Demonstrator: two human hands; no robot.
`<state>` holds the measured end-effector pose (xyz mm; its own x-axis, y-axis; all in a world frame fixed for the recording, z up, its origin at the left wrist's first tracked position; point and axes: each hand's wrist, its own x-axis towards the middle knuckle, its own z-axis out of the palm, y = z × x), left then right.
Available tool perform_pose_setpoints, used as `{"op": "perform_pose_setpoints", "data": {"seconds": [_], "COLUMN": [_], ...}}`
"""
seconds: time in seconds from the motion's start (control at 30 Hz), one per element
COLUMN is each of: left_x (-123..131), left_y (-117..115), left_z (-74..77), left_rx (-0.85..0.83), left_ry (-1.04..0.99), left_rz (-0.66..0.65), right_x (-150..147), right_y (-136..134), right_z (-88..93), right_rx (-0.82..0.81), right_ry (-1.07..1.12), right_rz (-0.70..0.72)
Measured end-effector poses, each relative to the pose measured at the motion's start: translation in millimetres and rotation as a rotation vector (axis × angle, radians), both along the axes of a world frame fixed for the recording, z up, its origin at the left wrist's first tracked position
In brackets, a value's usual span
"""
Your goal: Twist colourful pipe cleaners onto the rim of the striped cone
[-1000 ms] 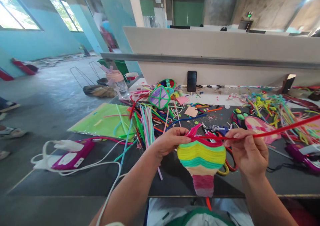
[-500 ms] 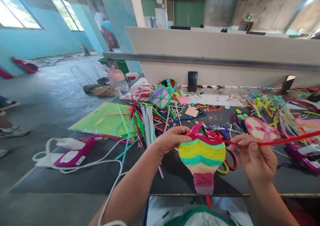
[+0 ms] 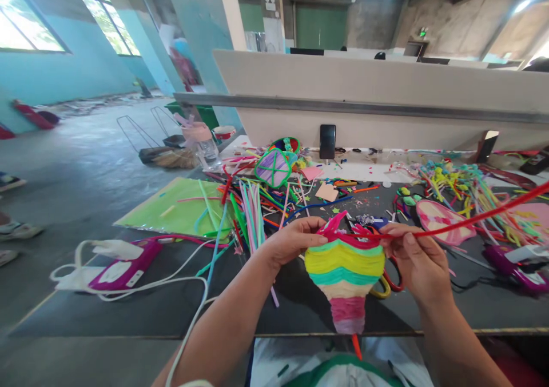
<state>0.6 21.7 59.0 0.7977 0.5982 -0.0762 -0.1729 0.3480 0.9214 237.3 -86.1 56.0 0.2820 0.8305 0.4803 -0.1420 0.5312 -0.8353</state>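
Striped craft piece [image 3: 346, 266], banded in yellow, teal, beige and pink, held between my two hands near the front edge of the dark surface [image 3: 137, 315]; left hand [image 3: 295, 239], as I view it, closed in a pinch on the piece's upper left; right hand [image 3: 418, 259] likewise pinched, gripping a red fuzzy strip [image 3: 484, 220] that runs along the piece's top; scissors [image 3: 387, 290] partly hidden behind; phone [image 3: 327, 142] upright at the back.

Striped panel [image 3: 345, 270] — red strip [image 3: 476, 221] across top
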Motion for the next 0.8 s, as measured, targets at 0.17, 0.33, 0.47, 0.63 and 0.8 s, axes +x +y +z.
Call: {"op": "perform_pose_setpoints", "data": {"seconds": [0.17, 0.33, 0.47, 0.63, 0.8], "left_x": [0.9, -0.6, -1.1, -1.2, -1.6], "left_y": [-0.9, -2.9, -3.2, -1.5, -1.5], "left_z": [0.9, 3.2, 4.6, 3.8, 3.6], "left_rx": [0.001, 0.037, 0.048, 0.057, 0.07], "left_ry": [0.011, 0.035, 0.032, 0.027, 0.022], "left_rz": [0.027, -0.007, -0.016, -0.005, -0.008], "right_x": [-5.5, -23.8, -26.9, -26.1, -26.0], "right_y": [-19.6, -16.9, -8.4, -7.0, -4.4], "right_z": [30.5, 43.0, 45.7, 54.7, 59.2], "right_rx": [0.152, 0.198, 0.179, 0.174, 0.151], "right_ry": [-0.12, -0.303, -0.404, -0.52, -0.599], "right_rz": [-0.078, 0.027, 0.072, 0.08, 0.072]}}
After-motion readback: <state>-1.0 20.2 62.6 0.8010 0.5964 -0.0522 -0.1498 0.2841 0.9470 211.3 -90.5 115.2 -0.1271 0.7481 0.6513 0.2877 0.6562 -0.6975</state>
